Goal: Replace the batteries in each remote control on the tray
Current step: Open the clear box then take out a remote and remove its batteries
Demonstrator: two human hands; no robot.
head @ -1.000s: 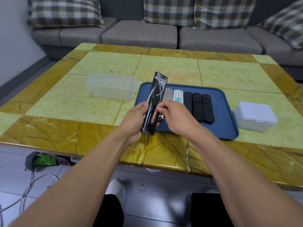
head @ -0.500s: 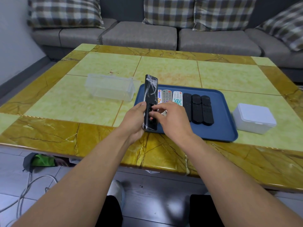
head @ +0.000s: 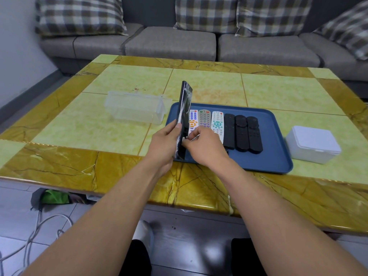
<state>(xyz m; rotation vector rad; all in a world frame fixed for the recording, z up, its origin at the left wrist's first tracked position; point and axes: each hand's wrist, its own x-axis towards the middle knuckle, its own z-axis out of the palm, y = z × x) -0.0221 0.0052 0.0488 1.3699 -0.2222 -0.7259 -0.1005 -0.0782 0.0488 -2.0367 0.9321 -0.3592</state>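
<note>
Both forearms extended forward, left hand (head: 165, 144) gripping (thumb up), right hand (head: 205, 146) curled, fingertips pinching

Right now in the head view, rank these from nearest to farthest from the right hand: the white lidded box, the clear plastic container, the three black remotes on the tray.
From the right hand:
1. Black remotes, just to its right on the blue tray.
2. Clear plastic container, off to the left on the table.
3. White lidded box, far right beside the tray.

A long black remote (head: 184, 116) wrapped in crinkled clear film stands nearly upright, edge-on, above the blue tray's (head: 278, 156) 9 o'clock rim. Flat on the tray lie three pale, colour-buttoned remotes (head: 205, 119), with three black remotes (head: 242, 134) at their 3 o'clock.
</note>
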